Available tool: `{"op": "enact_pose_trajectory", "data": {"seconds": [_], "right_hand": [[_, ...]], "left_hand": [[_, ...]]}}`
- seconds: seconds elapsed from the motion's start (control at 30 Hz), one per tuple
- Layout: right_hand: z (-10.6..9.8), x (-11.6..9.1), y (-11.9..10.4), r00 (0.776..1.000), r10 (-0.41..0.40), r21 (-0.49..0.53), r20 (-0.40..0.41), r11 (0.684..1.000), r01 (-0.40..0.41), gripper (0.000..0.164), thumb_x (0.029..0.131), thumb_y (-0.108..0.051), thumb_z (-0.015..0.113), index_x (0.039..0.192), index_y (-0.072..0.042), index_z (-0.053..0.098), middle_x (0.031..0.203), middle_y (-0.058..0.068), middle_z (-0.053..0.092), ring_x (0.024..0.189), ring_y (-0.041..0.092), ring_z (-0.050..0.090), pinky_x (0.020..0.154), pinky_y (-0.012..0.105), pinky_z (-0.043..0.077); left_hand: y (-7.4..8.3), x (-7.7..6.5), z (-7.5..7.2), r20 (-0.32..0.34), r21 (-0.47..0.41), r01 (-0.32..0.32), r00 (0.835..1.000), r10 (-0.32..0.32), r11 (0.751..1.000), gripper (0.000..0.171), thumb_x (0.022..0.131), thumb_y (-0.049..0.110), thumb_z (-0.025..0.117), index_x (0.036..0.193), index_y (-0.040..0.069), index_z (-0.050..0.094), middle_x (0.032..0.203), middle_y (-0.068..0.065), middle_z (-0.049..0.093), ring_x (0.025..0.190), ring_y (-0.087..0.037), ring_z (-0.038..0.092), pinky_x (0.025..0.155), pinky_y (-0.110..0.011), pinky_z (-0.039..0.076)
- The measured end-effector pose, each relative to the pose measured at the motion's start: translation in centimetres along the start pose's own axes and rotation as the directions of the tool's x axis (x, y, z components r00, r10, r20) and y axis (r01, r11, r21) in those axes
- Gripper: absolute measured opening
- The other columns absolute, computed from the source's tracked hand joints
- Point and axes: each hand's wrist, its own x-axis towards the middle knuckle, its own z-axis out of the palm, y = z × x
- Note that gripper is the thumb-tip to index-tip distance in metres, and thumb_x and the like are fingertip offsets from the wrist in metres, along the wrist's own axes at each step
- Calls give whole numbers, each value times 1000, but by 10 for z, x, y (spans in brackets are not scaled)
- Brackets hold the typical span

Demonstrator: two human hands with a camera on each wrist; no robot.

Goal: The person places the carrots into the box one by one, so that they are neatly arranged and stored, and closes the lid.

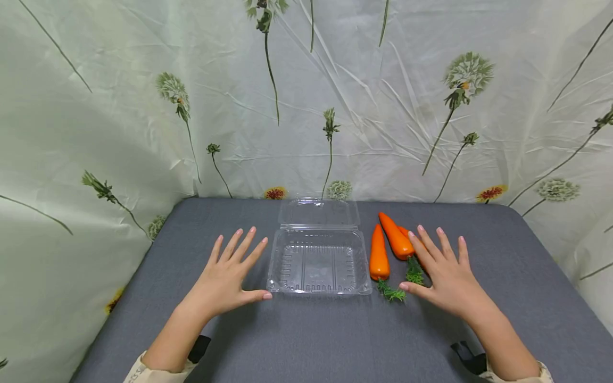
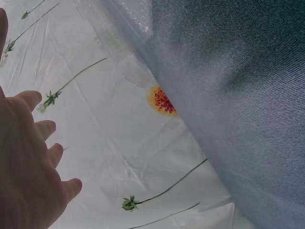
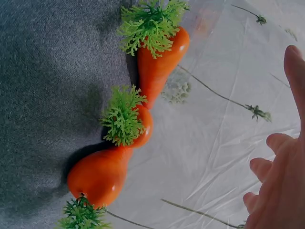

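A clear plastic clamshell box (image 1: 318, 266) lies on the grey table with its lid (image 1: 318, 213) folded back toward the wall. To its right are three orange carrots with green leafy tops: one carrot (image 1: 379, 254) right beside the box, a second carrot (image 1: 396, 237) slanting behind it, and a third mostly hidden under my right hand in the head view. My left hand (image 1: 230, 279) is spread out at the box's left side, thumb tip close to its front corner. My right hand (image 1: 447, 279), fingers also spread, hovers over the third carrot (image 3: 97, 176). Neither hand holds anything.
The grey table (image 1: 316, 340) has rounded far corners and ends at a pale cloth (image 1: 383, 117) printed with dandelions and other flowers. This cloth hangs behind the table and along both sides. Dark bands (image 1: 198, 348) show at the wrists by the sleeves.
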Motion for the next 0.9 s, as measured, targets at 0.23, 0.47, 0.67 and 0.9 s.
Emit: {"op": "enact_pose_trajectory", "data": {"seconds": [0.23,0.47,0.67,0.9], "right_hand": [[-1,0,5,997,-10,90,-73,996,17,97,74,-52,65,145,-14,10,148,10,14,133,33,3,99,53,-10],[1,1,10,985,-27,200,-168,978,61,95,73,-36,73,143,-6,16,142,18,26,132,34,15,103,47,0],[6,0,14,970,-18,240,-241,968,78,83,75,-25,73,139,1,27,135,24,35,127,36,25,104,44,12],[15,-5,19,952,54,306,-301,951,43,76,79,-22,70,140,-6,28,134,24,37,119,41,34,98,48,24]], "left_hand": [[-2,-1,1,8,-32,4,1000,-4,999,97,72,75,44,145,20,13,149,-9,11,134,-28,9,102,-50,7],[0,-2,4,-25,-164,6,1000,-10,986,95,74,69,51,145,18,13,148,-9,13,132,-30,15,101,-49,18],[3,-4,14,-30,-361,68,996,-84,930,94,74,53,65,145,21,13,146,-8,20,131,-31,18,97,-52,25],[13,-7,23,-18,-551,137,984,-175,824,83,80,48,62,144,23,16,142,-7,26,128,-29,23,93,-54,29]]}}
